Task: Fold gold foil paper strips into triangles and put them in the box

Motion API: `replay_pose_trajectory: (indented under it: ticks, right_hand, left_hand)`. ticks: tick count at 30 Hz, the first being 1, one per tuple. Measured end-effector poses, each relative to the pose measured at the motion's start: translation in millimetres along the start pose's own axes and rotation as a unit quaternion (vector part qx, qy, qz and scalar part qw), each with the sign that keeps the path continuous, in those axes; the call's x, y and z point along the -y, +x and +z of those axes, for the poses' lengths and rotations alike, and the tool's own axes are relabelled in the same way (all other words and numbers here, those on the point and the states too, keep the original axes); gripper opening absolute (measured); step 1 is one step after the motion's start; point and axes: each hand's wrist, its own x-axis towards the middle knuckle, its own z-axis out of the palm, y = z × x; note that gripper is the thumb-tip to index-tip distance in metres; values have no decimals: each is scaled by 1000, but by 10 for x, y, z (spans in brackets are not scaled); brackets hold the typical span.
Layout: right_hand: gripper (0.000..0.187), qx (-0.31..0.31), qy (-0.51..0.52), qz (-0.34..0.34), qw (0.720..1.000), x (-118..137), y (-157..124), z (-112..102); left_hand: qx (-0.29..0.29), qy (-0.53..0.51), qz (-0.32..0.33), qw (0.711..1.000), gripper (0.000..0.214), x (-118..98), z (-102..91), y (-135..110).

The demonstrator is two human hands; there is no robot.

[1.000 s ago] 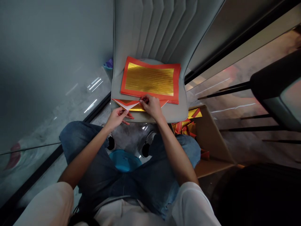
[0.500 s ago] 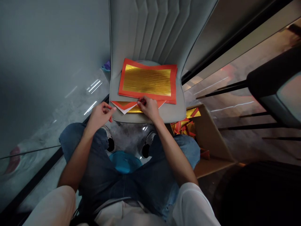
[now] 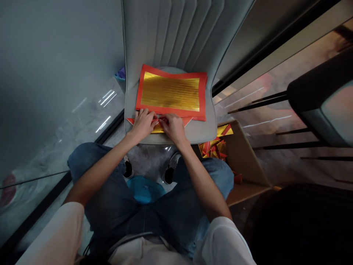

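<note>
A folded sheet of red and gold paper (image 3: 157,129) lies at the front of the grey chair seat (image 3: 202,134), its pointed ends showing at left and right. My left hand (image 3: 143,123) rests over its left half, fingers closed on the paper near the middle. Close beside it, my right hand (image 3: 173,127) pinches the same paper with thumb and fingertips. Both hands partly hide the folds. Just behind them lies a stack of flat red sheets (image 3: 170,92), the top one bearing a large gold foil rectangle.
On the right, an open cardboard box (image 3: 245,162) holds several folded red and gold papers (image 3: 215,147). The chair's ribbed backrest (image 3: 176,33) rises behind the stack. Dark chair legs (image 3: 259,103) stand farther right. Something blue (image 3: 145,189) lies between my knees.
My left hand has moved right and up from the seat's left edge onto the folded paper, beside my right hand. The paper's left flap now lies under it. The view has shifted slightly.
</note>
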Motion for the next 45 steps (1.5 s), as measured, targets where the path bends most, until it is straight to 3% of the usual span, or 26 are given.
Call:
replay_pose_trajectory:
  ticks: [8,21,28,31,33,36,38,40,42,45]
  right_hand:
    - [17,15,-7,-10,1000,-31,44,-4]
    - [8,19,-8,-27,999,-18,58,-59]
    - [9,-28,-3,-74,997,-4,-23,-172]
    - [12,-95,15,-88,991,10,-117,-265]
    - [18,-194,29,-70,978,29,-222,-310]
    - [31,-341,95,-7,935,50,-390,-288]
    - [48,-379,180,46,906,43,-466,-210]
    - [64,-356,287,86,885,23,-497,-116]
    - [76,-290,394,104,866,6,-494,-46]
    - [79,-184,510,116,832,24,-475,-26]
  left_hand:
    - [24,-12,-21,999,16,-4,-25,83]
    - [-11,-70,-5,997,10,98,102,165]
    - [21,-205,63,977,13,115,7,188]
    - [4,-271,73,960,13,125,-37,166]
    - [-12,-316,73,946,14,135,-51,131]
    - [-42,-378,68,923,17,150,-42,55]
    - [-54,-410,62,909,18,152,-20,-3]
    - [-61,-437,59,895,20,142,7,-61]
    - [-71,-457,58,885,24,123,31,-115]
    - [-87,-478,46,873,30,91,62,-184]
